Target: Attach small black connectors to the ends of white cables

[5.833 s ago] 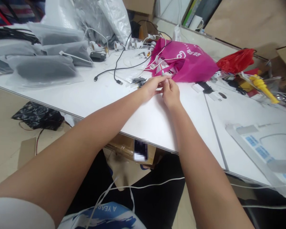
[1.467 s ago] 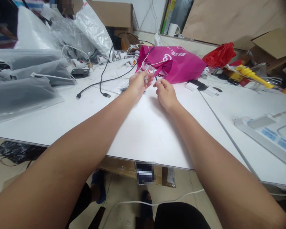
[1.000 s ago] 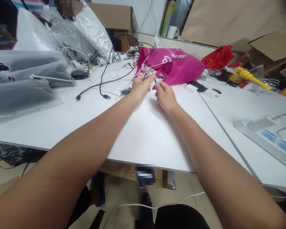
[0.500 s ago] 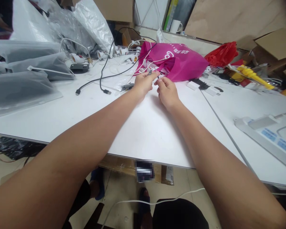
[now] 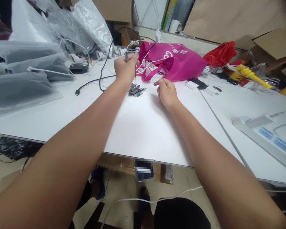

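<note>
Across the white table (image 5: 143, 127) both bare forearms stretched away from the person, the left coming in long from the lower left corner, the right from the lower right, and they ended well apart from each other near the far side. Behind them lay the pink bag (image 5: 181, 62), its mouth spilling white cables, with grey plastic sleeves (image 5: 23, 79) stacked off to the left and a white power strip (image 5: 264, 133) to the right.

The left hand (image 5: 124, 68) was raised off the tabletop, wrist bent back and knuckles toward the camera, fingers closed in a fist around a small grey plug (image 5: 126, 56) whose tip stood upright above the thumb; a thin cable appeared to hang from the fist, though it was too fine to be sure. The right hand (image 5: 166, 92) rested low beside the bag, fingers loosely curled, fingertips pinched lightly together; I could not tell whether it held anything.

Between the two hands, flat on the table just below the left fist, lay a little heap of dark connectors (image 5: 135, 90).
</note>
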`<state>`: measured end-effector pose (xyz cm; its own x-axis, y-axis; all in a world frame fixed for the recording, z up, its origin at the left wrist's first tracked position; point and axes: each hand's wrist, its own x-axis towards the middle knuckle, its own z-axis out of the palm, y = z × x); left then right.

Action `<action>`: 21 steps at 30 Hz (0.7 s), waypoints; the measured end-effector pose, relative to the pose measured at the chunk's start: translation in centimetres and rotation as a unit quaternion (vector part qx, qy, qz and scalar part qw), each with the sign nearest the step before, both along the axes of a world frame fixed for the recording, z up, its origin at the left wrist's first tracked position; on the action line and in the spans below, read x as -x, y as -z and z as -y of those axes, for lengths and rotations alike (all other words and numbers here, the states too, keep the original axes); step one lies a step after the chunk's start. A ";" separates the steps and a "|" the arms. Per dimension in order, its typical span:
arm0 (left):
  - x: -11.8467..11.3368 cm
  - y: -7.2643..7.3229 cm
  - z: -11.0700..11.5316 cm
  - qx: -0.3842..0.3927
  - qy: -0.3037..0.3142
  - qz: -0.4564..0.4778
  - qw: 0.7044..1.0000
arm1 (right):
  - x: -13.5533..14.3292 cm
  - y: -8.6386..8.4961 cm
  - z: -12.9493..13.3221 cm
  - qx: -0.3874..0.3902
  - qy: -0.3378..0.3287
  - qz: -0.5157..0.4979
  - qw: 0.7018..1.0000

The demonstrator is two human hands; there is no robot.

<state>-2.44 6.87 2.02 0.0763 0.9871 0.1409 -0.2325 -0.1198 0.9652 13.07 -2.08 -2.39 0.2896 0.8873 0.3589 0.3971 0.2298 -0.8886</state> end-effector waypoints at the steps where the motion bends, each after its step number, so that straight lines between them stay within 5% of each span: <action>1: 0.5 -0.1 -0.1 -0.052 -0.033 -0.068 0.996 | -0.3 0.1 -0.1 -0.001 0.006 -0.003 1.000; 3: 1.0 0.3 0.1 -0.158 -0.075 -0.211 0.962 | -0.7 0.5 -0.4 -0.002 0.016 -0.001 1.000; 6: 0.9 1.6 0.4 -0.223 -0.035 -0.331 0.916 | -1.0 0.8 -0.7 -0.004 0.023 0.014 1.000; 11: 0.9 2.9 -0.3 -0.185 0.009 -0.298 0.936 | -0.8 0.9 -0.8 -0.002 0.027 0.021 0.999; 14: 1.2 2.7 -0.5 -0.210 0.000 -0.341 0.916 | -0.9 1.0 -0.9 -0.002 0.030 0.016 0.999; 21: 1.1 2.0 0.8 -0.190 0.009 -0.329 0.925 | -1.2 1.5 -1.5 -0.017 0.026 0.013 0.999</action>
<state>-3.56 6.09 0.03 0.2853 0.8735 0.3945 0.3839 -0.4812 0.7880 14.28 -0.58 -3.89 0.3255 0.8582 0.3970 0.4319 0.2386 -0.8698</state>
